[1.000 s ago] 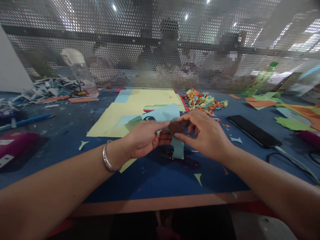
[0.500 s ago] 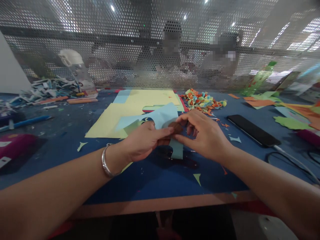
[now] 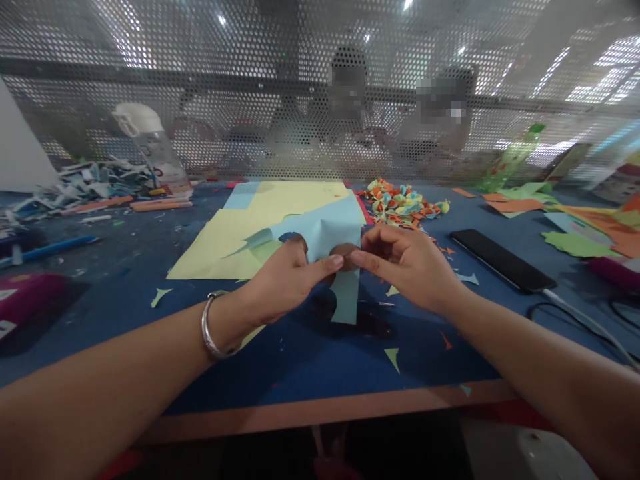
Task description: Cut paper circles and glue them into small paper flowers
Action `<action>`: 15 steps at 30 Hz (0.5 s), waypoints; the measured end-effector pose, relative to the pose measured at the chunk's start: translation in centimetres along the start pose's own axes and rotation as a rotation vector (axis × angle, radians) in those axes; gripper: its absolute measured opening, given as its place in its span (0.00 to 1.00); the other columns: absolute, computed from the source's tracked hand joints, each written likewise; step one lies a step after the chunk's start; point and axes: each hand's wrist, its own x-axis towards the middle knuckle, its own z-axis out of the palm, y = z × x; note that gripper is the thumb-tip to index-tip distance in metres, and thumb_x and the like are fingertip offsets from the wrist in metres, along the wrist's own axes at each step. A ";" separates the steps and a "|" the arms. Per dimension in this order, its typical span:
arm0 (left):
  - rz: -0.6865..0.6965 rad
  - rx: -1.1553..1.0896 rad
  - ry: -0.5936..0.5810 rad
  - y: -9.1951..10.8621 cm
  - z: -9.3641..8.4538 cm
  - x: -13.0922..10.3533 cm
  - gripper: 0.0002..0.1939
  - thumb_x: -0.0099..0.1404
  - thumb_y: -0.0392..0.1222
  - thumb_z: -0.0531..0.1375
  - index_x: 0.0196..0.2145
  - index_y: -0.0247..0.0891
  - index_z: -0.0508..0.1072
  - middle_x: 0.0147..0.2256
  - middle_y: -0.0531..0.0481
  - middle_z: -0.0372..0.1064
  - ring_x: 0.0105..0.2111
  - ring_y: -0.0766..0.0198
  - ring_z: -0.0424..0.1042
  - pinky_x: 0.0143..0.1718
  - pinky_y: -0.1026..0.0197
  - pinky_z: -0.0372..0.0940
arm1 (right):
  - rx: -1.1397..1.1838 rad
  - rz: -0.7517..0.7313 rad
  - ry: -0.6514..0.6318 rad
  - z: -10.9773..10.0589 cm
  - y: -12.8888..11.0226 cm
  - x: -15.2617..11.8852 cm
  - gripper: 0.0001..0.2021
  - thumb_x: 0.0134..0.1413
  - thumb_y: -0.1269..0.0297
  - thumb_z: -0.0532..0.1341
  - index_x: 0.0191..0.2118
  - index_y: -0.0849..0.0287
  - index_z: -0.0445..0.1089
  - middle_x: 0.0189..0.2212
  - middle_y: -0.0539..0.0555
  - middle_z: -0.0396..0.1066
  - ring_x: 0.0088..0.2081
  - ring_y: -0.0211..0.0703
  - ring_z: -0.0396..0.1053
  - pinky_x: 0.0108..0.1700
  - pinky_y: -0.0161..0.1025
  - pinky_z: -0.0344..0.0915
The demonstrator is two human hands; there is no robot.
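Note:
Light blue paper (image 3: 330,230) with curved cut-outs is held up above the blue table. A small brown round piece (image 3: 345,257) lies against it, pinched between both thumbs and fingers. My left hand (image 3: 287,277), with a silver bangle at the wrist, grips the paper and the round piece from the left. From the right, my right hand (image 3: 407,263) has thumb and forefinger closed on the same piece. Yellow sheets (image 3: 215,243) lie behind and left of the hands. Below the paper, a dark object on the table is partly hidden.
A pile of colourful paper scraps (image 3: 400,203) lies behind my right hand. A black phone (image 3: 500,260) with a cable is at right, a clear bottle (image 3: 160,153) at back left. Behind a perforated screen (image 3: 240,87), people are seen.
The blue paper has shifted and its upper part has turned more upright, with a fold showing. My right thumb and forefinger have closed on the brown piece. The view has moved slightly.

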 end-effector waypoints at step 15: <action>0.035 -0.351 0.190 -1.4 -0.3 1.2 0.13 0.55 0.40 0.69 0.23 0.36 0.68 0.25 0.49 0.66 0.28 0.63 0.67 0.27 0.59 0.59 | -0.407 -0.005 -0.008 -4.7 1.9 1.0 0.11 0.57 0.56 0.63 0.32 0.58 0.72 0.28 0.51 0.71 0.28 0.38 0.65 0.32 0.38 0.60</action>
